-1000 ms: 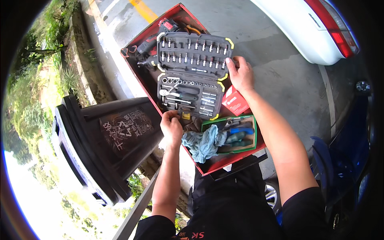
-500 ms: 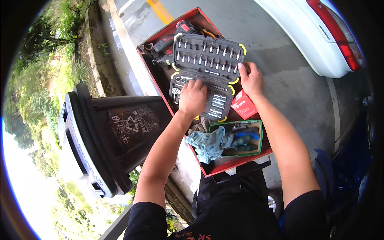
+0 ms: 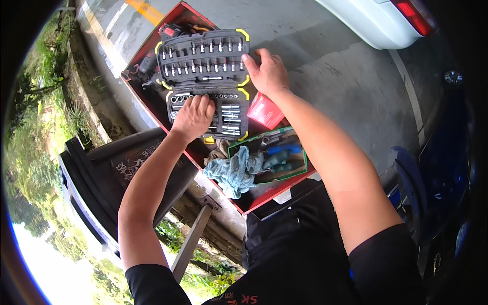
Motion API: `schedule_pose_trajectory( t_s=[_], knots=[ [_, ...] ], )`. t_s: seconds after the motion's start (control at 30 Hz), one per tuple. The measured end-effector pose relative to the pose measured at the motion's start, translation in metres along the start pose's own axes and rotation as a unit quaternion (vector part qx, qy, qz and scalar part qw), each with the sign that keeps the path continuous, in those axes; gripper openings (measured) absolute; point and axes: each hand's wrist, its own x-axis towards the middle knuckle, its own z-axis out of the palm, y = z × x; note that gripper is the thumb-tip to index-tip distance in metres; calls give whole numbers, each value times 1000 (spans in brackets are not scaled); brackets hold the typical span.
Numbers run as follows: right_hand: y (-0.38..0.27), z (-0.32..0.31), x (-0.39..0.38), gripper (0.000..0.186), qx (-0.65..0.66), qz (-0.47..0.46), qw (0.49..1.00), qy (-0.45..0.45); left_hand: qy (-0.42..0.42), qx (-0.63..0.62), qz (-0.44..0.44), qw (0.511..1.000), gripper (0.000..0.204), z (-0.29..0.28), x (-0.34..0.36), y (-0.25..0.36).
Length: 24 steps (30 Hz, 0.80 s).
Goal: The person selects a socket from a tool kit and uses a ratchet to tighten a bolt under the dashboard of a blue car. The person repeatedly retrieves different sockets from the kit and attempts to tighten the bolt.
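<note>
left hand (image 3: 194,118) over an open socket case (image 3: 180,81), right hand (image 3: 268,72) at its lid

the socket case lies open inside a red tray (image 3: 278,194), its lid half on the far side and its tool half nearer the person. the left hand reaches over the tool half with fingers bent downward; the fingertips are hidden, so i cannot tell whether they pinch anything. the right hand is at the right edge of the lid, thumb against that edge and spread from the partly bent fingers. bits (image 3: 207,67) stand in two rows in the lid, and long sockets (image 3: 231,119) lie in the right part of the tool half. a red box (image 3: 265,111) sits just right of the case. on the case's near side are a crumpled blue cloth (image 3: 232,170) and a green-edged box (image 3: 284,175) of handled tools. a dark bin (image 3: 175,183) stands left of the case and nearer the person
</note>
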Motion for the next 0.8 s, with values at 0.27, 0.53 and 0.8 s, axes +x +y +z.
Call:
schedule_pose_trajectory(
  t_s=[0.27,0.53,0.8],
  knots=[
    [0,-7,-2,54,26,17,999,-33,104,-106,6,989,39,-24,17,10],
    [11,-40,-14,52,158,-34,982,101,243,-152,-49,957,32,-86,26,61],
    [-10,-207,-277,50,659,312,638,-249,270,-352,203,873,39,-177,49,203]
  ],
)
